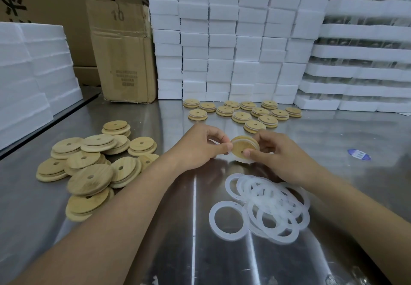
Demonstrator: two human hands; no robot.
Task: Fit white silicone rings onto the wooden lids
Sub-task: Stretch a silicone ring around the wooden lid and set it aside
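Observation:
Both hands hold one round wooden lid (241, 145) with a centre hole above the steel table. My left hand (201, 144) pinches its left edge, where a white silicone ring (235, 158) sits around the rim. My right hand (274, 153) grips the lid's right side, thumb pressed on its face. A heap of loose white rings (264, 209) lies near me on the right. Bare wooden lids (89, 162) are piled at the left. Several lids with rings on them (242, 112) lie flat in rows beyond my hands.
Stacks of white foam blocks (222, 40) wall the back and right. A worn cardboard box (124, 62) stands at the back left beside more foam (33, 73). A small blue and white sticker (359, 154) lies on the steel table (155, 240) at the right.

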